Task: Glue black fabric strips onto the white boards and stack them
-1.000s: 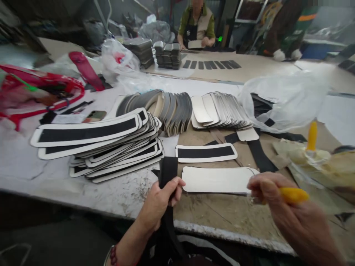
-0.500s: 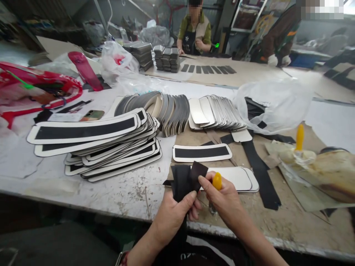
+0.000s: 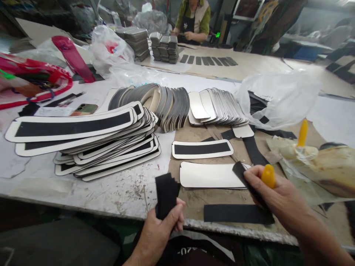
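My left hand [image 3: 162,229] is closed around a bundle of black strips [image 3: 165,194], their ends sticking up above the thumb. Over at the right, my right hand [image 3: 273,192] pinches a black strip [image 3: 240,173] between thumb and fingers. A tool with a yellow handle [image 3: 268,176] is also tucked in that hand; its working end is hidden. Below it, another black strip [image 3: 235,214] lies along the table's front edge. Just behind is a blank white curved piece [image 3: 209,175], and beyond that a white piece with a black strip on it [image 3: 203,149].
A leaning pile of white pieces with black strips [image 3: 111,144] stands at left. Behind are rows of grey-edged pieces [image 3: 172,107] and white pieces [image 3: 219,107]. A plastic bag [image 3: 288,99] and an upright yellow handle [image 3: 303,133] are at right. A co-worker [image 3: 194,26] is across the table.
My hands have moved apart, the right one going right with a black strip and the yellow-handled tool. The left keeps its bundle, slightly lower. A black strip now shows at the front edge.
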### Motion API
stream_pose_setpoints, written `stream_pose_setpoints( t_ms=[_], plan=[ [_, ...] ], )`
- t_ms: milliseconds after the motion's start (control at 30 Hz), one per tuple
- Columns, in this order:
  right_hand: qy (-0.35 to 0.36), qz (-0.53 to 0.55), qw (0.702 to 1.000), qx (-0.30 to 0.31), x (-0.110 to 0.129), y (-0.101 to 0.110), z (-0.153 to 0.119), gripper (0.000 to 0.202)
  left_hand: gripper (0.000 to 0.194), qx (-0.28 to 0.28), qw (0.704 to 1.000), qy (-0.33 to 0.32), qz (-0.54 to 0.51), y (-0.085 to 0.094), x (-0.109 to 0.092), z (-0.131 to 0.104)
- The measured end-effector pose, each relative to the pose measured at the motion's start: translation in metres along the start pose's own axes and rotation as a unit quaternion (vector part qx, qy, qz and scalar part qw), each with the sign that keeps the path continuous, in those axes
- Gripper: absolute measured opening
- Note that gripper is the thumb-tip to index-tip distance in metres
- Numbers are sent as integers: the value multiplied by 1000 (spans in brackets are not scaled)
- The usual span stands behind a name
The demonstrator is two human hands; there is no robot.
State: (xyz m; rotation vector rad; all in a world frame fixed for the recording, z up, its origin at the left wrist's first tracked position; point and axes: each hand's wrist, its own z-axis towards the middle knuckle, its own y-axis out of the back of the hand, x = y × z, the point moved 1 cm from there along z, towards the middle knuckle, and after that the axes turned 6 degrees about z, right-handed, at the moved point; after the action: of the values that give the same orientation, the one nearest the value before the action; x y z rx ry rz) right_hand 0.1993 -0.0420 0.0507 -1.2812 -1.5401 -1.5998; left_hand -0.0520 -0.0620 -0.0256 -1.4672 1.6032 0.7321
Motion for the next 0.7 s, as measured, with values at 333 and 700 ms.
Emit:
stream_pose_setpoints(
  t_ms=[333, 700],
  plan=[
    [51, -202, 944, 254, 17, -51, 35, 29, 32, -47, 994, -6, 95, 5, -43, 64],
    [84, -365, 881, 290, 12, -101, 70, 19, 25, -33, 995, 16, 95, 6, -44, 72]
  ],
)
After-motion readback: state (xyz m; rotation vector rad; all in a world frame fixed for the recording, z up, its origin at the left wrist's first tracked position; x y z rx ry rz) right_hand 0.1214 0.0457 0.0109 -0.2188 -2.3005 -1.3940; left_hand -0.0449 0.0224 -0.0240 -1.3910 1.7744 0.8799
